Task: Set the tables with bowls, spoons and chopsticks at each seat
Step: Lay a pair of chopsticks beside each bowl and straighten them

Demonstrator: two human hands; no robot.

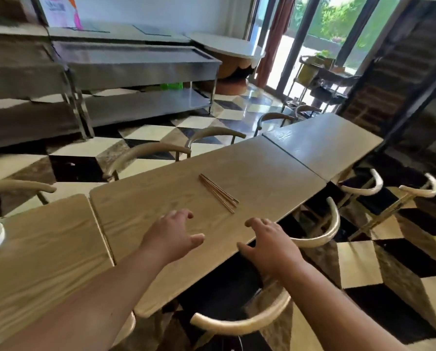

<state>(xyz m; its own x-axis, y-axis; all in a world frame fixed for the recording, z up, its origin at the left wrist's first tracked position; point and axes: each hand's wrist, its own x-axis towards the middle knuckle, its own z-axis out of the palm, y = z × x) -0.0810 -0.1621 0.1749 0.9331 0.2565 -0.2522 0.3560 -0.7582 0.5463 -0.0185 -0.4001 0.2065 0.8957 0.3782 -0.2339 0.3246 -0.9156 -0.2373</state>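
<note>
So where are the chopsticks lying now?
In the head view, the chopsticks lie bundled on the middle table, just beyond both open hands, nearer the right hand than the left hand.

Curved-back wooden chairs [239, 325] sit around me: one close below, more to the right, others on the far left. Under them I see a checkered floor [364, 262] in black, cream and brown. Far left stands a steel counter [136, 62] with a lower shelf. Far right are a red curtain [275, 39], glass doors [333, 24] and a brick wall [379, 105].
</note>
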